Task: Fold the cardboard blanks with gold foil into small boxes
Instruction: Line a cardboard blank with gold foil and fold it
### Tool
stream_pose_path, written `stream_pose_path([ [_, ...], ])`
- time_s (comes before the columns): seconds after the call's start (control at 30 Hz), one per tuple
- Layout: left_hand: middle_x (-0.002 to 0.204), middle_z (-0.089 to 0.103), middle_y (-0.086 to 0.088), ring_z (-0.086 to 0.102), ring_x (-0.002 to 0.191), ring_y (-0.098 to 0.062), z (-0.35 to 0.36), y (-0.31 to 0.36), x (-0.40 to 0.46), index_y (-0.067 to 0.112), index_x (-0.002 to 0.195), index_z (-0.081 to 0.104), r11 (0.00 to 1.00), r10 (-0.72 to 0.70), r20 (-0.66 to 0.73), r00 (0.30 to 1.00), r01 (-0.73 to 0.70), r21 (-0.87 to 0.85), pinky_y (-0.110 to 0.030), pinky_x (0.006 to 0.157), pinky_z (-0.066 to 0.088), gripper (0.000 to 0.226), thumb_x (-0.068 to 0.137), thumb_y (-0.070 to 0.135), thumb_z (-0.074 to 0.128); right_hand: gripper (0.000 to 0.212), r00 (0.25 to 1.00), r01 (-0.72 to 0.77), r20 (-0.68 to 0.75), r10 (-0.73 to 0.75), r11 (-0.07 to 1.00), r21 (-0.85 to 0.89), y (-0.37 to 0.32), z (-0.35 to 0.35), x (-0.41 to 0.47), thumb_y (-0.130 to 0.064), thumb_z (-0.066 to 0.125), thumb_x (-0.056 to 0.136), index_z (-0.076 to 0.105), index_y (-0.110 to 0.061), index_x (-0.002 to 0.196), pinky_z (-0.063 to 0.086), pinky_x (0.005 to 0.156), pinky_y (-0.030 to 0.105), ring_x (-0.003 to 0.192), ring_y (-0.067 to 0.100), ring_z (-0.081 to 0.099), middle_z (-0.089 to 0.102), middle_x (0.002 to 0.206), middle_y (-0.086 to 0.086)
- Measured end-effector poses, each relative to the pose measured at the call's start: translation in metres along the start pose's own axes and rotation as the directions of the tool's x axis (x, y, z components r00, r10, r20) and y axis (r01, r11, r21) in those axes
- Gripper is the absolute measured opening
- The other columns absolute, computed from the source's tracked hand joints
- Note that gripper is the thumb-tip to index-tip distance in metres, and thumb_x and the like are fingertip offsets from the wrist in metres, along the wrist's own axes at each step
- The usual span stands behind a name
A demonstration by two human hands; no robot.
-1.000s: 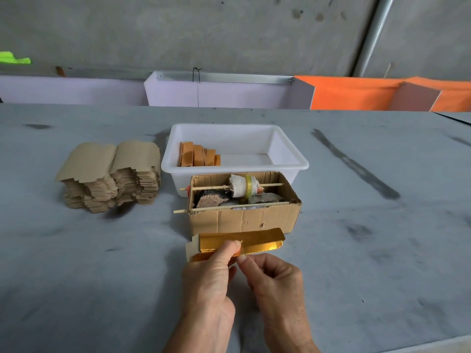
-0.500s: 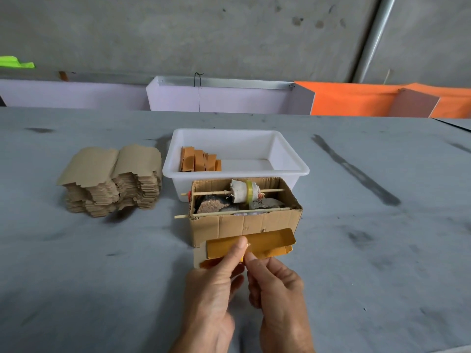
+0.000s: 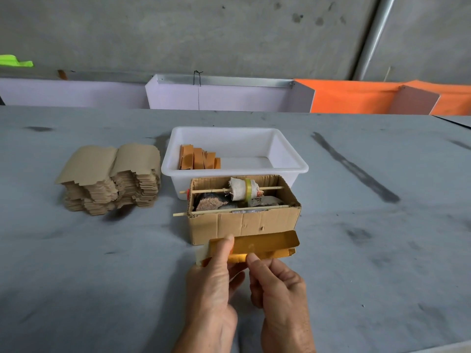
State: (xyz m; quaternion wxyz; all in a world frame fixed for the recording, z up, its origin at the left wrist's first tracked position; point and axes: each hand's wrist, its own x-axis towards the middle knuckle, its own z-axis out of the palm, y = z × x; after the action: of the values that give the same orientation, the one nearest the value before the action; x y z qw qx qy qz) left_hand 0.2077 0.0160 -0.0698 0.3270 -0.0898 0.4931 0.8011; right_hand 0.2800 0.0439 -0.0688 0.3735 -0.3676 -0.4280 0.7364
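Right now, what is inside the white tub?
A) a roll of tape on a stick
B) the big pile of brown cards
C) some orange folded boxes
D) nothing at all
C: a short row of orange folded boxes stands in the left part of the white tub.

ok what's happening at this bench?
A person is folding a gold foil blank by hand: the left hand pinches its left part, the right hand pinches the lower edge. It isn't a box yet. A stack of unfolded blanks sits to the left; the white tub behind holds a few finished pieces.
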Motion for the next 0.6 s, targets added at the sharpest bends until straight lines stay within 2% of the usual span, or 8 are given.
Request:
stream_pose_path([
  [0.07,0.071,0.069,-0.011,0.065,0.061,-0.022,-0.0015,0.0004,-0.0023,0.013,0.074,0.064,1.0,0.01,0.041,0.999,-0.011,0.03,-0.029,0.061,0.046,0.013,0.075,0.022,0.073,0.036,1.0,-0.012,-0.007,0.012,1.0,0.003,-0.0008,-0.0014,0.0012,-0.006,0.066,0.084,0.053,-0.004,0.05,0.026,0.036,0.017,0.036,0.009,0.03,0.041,0.043,0.005],
  [0.23,0.06,0.069,-0.004,0.063,0.06,-0.019,-0.0016,-0.0003,-0.0038,0.01,0.068,0.067,0.992,0.094,0.024,0.995,-0.096,0.085,-0.03,0.061,0.045,0.015,0.068,-0.003,0.075,0.035,0.998,-0.061,-0.022,0.059,0.996,-0.069,-0.0022,-0.0027,0.0046,-0.009,0.068,0.083,0.058,-0.007,0.049,0.027,0.035,0.017,0.034,0.008,0.033,0.045,0.042,0.004],
  [0.37,0.061,0.069,-0.006,0.061,0.062,-0.021,-0.0042,0.0004,-0.0035,0.009,0.066,0.069,0.986,0.135,0.03,0.99,-0.138,0.098,-0.03,0.062,0.045,0.015,0.067,-0.004,0.076,0.027,0.995,-0.097,-0.041,0.094,0.993,-0.065,-0.0051,-0.0068,0.006,-0.02,0.074,0.074,0.062,-0.004,0.056,0.029,0.036,0.017,0.036,0.008,0.036,0.047,0.044,0.003],
  [0.47,0.057,0.067,-0.005,0.058,0.057,-0.019,-0.0038,0.0007,-0.0056,0.008,0.065,0.068,0.987,0.114,0.052,0.992,-0.119,0.11,-0.028,0.059,0.044,0.015,0.066,-0.004,0.077,0.028,0.995,-0.087,-0.047,0.087,0.996,0.008,-0.0034,-0.0081,0.0063,-0.015,0.074,0.073,0.055,-0.009,0.053,0.029,0.038,0.018,0.039,0.008,0.035,0.045,0.045,0.002],
  [0.6,0.062,0.068,-0.005,0.063,0.056,-0.017,-0.0086,0.0042,-0.0077,0.009,0.072,0.066,0.991,0.055,0.101,0.993,-0.066,0.112,-0.027,0.058,0.045,0.01,0.072,0.003,0.074,0.033,0.991,-0.091,-0.089,0.098,0.993,0.074,-0.0016,-0.0088,0.0082,-0.013,0.073,0.077,0.051,-0.012,0.052,0.027,0.039,0.019,0.039,0.008,0.033,0.042,0.046,0.002],
])
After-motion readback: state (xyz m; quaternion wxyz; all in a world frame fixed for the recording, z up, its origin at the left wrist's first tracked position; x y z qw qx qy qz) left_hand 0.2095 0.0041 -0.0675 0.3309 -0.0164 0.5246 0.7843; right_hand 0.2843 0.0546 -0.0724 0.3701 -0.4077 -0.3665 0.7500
